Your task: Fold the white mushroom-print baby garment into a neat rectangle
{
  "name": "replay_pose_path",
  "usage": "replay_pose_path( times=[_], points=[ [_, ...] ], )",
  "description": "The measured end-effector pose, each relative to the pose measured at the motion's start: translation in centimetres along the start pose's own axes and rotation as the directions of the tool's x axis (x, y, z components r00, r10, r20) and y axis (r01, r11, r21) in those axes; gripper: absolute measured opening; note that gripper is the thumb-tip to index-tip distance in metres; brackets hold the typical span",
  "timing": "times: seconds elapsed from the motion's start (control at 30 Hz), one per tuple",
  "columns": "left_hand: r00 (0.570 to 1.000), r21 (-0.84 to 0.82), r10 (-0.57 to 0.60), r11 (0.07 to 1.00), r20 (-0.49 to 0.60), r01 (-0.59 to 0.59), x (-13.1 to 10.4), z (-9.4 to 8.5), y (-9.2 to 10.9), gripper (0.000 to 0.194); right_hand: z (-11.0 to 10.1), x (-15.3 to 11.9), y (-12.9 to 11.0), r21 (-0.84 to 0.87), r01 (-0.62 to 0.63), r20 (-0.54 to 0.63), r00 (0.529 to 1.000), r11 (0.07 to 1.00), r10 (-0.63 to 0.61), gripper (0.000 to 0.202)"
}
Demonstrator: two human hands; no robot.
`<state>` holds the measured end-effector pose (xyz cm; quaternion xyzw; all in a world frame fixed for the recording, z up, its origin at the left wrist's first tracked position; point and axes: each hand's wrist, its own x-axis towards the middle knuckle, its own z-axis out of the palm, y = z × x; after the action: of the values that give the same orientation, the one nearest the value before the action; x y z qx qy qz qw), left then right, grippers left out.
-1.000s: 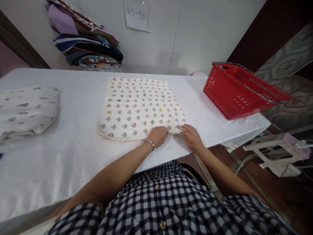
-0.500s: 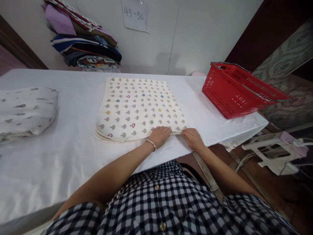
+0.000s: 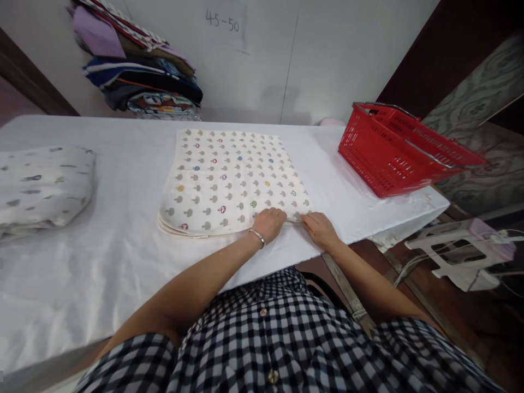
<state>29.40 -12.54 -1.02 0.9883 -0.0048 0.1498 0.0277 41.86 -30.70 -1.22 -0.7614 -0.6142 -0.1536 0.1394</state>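
Note:
A folded cream cloth with grey and coloured mushroom prints lies flat on the white-covered table, its layers showing at the near left corner. My left hand, with a bracelet at the wrist, has its fingers closed on the cloth's near edge, right of the middle. Close by on the right, my right hand pinches the same edge near the near right corner. A short stretch of the layered edge shows between the two hands.
Another folded printed cloth lies at the table's left. A red basket stands at the right end. Folded fabrics are stacked behind the table by the wall. A white plastic stool is below right.
My right hand has shifted slightly left along the near edge, closer to my left hand. The cloth has stayed nearly in place.

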Motion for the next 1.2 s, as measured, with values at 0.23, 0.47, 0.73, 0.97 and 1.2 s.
replay_pose_path(
  times=[0.23, 0.47, 0.73, 0.97, 1.2],
  points=[
    [1.0, -0.011, -0.015, 1.0, -0.013, 0.015, 0.3, 0.3, -0.3, 0.018, -0.3, 0.4, 0.0, 0.14, -0.061, -0.041, 0.997, 0.988, 0.067, 0.021],
    [0.977, -0.023, 0.129, 0.991, -0.169, -0.134, -0.5, 0.2, -0.1, 0.02, -0.2, 1.0, -0.3, 0.294, -0.188, -0.003, 0.98, 0.937, 0.198, 0.018],
    [0.984, 0.02, 0.14, 0.99, -0.112, -0.139, 0.0, -0.1, 0.5, 0.023, 0.1, 1.3, -0.2, 0.316, -0.224, 0.008, 0.972, 0.922, 0.234, 0.019],
    [0.988, -0.042, 0.154, 0.987, -0.026, -0.155, 0.6, -0.2, 1.2, 0.027, 0.0, 1.3, -0.5, 0.257, -0.189, -0.045, 0.977, 0.948, 0.207, 0.021],
    [0.992, -0.135, 0.065, 0.988, -0.107, -0.079, -0.6, -0.2, 1.4, 0.022, 0.3, 0.7, -1.1, 0.254, -0.089, -0.095, 0.989, 0.963, 0.116, 0.021]
  ],
)
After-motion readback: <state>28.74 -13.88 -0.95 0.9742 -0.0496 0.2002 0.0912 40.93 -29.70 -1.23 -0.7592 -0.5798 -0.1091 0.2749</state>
